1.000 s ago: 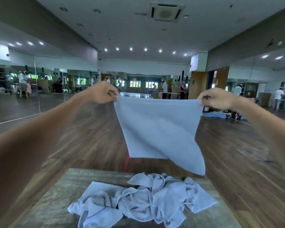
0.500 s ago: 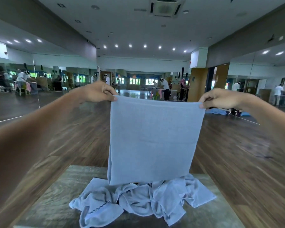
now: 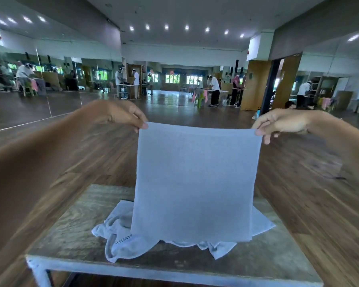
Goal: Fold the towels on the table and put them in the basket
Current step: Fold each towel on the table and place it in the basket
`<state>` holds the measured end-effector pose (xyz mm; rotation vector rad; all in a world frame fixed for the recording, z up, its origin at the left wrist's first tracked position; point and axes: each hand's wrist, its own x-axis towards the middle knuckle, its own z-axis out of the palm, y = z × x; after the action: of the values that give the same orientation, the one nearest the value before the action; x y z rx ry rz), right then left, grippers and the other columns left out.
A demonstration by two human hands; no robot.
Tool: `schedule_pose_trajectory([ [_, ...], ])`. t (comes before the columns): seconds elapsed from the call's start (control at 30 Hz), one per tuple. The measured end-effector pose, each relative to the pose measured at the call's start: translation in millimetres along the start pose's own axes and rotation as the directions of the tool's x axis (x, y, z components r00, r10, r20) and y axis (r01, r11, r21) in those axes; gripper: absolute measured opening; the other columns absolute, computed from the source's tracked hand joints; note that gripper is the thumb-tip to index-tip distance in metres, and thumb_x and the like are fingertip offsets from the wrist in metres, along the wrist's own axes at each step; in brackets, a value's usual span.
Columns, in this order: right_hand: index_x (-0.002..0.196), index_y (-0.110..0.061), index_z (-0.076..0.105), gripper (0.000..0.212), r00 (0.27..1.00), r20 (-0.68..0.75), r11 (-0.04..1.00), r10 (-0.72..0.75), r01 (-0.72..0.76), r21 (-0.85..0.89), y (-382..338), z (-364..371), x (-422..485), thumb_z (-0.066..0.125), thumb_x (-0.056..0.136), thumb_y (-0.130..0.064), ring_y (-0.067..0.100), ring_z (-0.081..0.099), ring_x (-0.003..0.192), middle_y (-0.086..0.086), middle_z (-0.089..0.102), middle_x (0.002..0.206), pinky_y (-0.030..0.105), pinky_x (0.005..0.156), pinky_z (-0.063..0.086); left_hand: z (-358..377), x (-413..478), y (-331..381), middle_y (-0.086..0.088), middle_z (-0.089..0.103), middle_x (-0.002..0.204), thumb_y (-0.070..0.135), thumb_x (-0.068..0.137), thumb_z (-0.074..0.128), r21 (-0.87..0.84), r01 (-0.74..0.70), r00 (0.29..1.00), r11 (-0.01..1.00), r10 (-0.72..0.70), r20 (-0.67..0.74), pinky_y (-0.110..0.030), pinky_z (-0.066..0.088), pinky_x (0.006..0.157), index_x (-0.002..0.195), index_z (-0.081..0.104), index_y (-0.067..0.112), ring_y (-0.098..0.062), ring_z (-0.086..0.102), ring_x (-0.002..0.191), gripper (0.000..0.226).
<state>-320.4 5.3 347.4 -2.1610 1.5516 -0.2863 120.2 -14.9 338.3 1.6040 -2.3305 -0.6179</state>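
Note:
A pale blue towel (image 3: 195, 183) hangs flat and square in front of me, held up by its two top corners. My left hand (image 3: 120, 114) pinches the top left corner and my right hand (image 3: 282, 123) pinches the top right one. The towel's lower edge hangs just over a crumpled heap of pale blue towels (image 3: 120, 235) lying on the wooden table (image 3: 71, 235). Most of that heap is hidden behind the held towel. No basket is in view.
The table has a white metal frame (image 3: 37, 268) and stands on a dark wooden floor. Mirrored walls run along both sides of the hall. Several people work at tables far at the back.
The towel swung from hanging askew to hanging straight and flat. My hands and the towel came down lower, so its bottom edge now covers the heap.

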Motion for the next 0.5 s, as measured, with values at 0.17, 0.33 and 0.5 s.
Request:
schedule_pose_trajectory([
  [0.17,0.100,-0.018,0.068,0.012,1.000,-0.002,1.000,-0.001,0.001,0.009,4,6,9,0.061,0.091,-0.020,0.014,0.065,0.081,-0.003,0.073,0.094,0.028,0.067,0.037,13,17,-14,0.003,0.071,0.103,0.038,0.080,0.073,0.029,-0.066,0.985,0.997,0.070,-0.159,-0.039,0.045,0.102,0.089,0.069,0.030,-0.015,0.065,0.101,0.013],
  [0.33,0.100,-0.013,0.069,0.071,0.984,0.179,0.995,0.011,-0.028,0.092,8,12,6,0.085,0.048,-0.058,0.011,0.065,0.076,-0.001,0.073,0.089,0.017,0.057,0.042,19,12,-19,0.010,0.074,0.094,0.074,0.027,0.081,-0.043,-0.006,0.976,0.999,0.015,0.219,-0.029,0.043,0.090,0.099,0.071,0.021,-0.005,0.069,0.089,0.090],
  [0.5,0.099,-0.008,0.069,0.072,0.945,0.328,0.979,0.010,-0.076,0.188,27,22,15,0.090,0.045,-0.052,0.013,0.064,0.073,0.005,0.071,0.089,0.016,0.056,0.044,30,13,-26,0.004,0.074,0.090,0.057,0.030,0.091,-0.156,0.106,0.923,0.982,-0.039,0.382,-0.016,0.043,0.070,0.096,0.072,0.015,-0.003,0.066,0.080,0.081],
])
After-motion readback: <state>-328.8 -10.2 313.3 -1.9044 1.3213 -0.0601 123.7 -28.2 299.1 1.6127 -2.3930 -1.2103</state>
